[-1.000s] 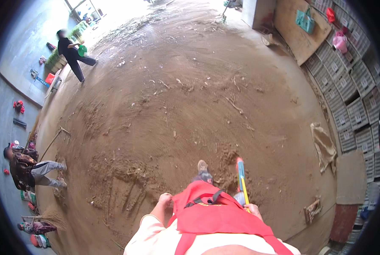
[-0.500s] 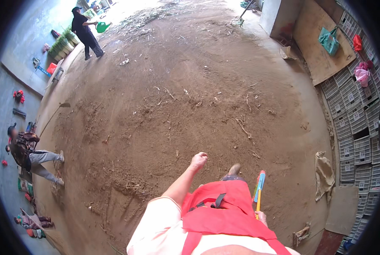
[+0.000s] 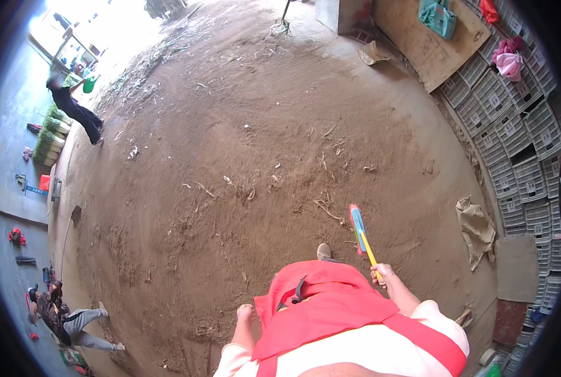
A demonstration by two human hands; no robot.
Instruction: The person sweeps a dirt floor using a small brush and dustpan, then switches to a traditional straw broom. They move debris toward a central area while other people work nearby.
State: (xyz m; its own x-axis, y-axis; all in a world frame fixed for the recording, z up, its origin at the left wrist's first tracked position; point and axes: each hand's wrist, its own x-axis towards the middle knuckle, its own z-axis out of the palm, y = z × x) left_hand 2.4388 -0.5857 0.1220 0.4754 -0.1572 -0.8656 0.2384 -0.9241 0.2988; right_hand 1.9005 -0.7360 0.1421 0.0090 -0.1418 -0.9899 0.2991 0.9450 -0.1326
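My right hand (image 3: 381,274) is wrapped around the yellow handle of a long, narrow tool (image 3: 360,227). Its far part is blue with red along the edges; I cannot make out its kind. The tool points forward over brown soil (image 3: 230,151). By my left side, my left hand (image 3: 246,312) hangs low in a loose fist, with nothing visible in it. Between the hands spreads my red apron (image 3: 324,308), and the toe of one shoe (image 3: 323,251) shows ahead of it.
At the far left a person (image 3: 78,112) in dark clothes holds a green watering can (image 3: 90,84). Nearer left stands another person (image 3: 73,320) beside a long-handled hoe (image 3: 75,215). Stacked grey crates (image 3: 509,132) line the right, near a crumpled sack (image 3: 475,229). Dry plant scraps lie about.
My right hand has swung forward, bringing the tool further out. My left hand has dropped back to my side. The view has turned right, and the person holding the watering can appears further left.
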